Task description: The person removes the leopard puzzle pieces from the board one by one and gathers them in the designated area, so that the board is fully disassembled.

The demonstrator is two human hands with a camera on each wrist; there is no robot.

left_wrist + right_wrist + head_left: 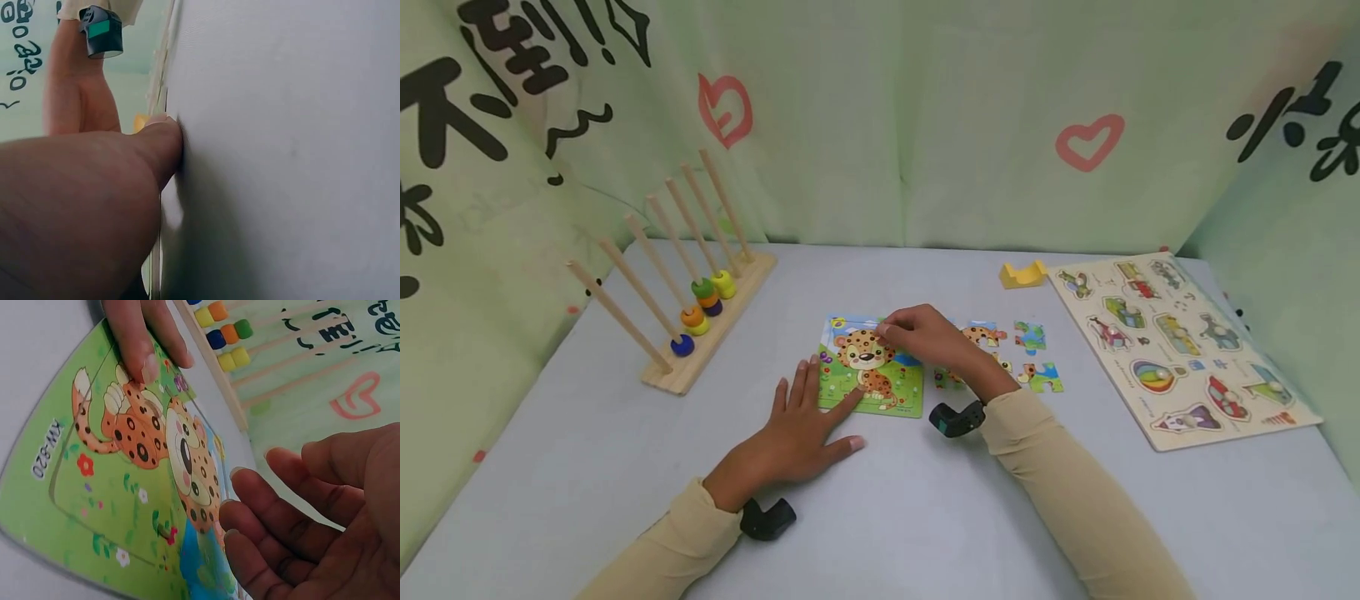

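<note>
A square leopard puzzle board (831, 387) lies flat on the table, its printed spotted leopard filling the middle. My left hand (801, 437) lies with spread fingers at the board's left edge, the index fingertip over the leopard's body. Above the board's upper right part hovers my right hand (925, 337), its fingers bent loosely near the leopard's head. In the right wrist view, no piece shows between the fingers of the right hand (306, 519). Several loose jigsaw pieces (1042, 377) are spread to the board's right, some partly hidden by the right hand and wrist.
A wooden peg stand (658, 379) with coloured beads stands at the left. At the right lies a large wooden picture board (1161, 400), with a yellow curved block (1022, 275) near its upper left corner. A pale curtain (910, 125) hangs behind the table.
</note>
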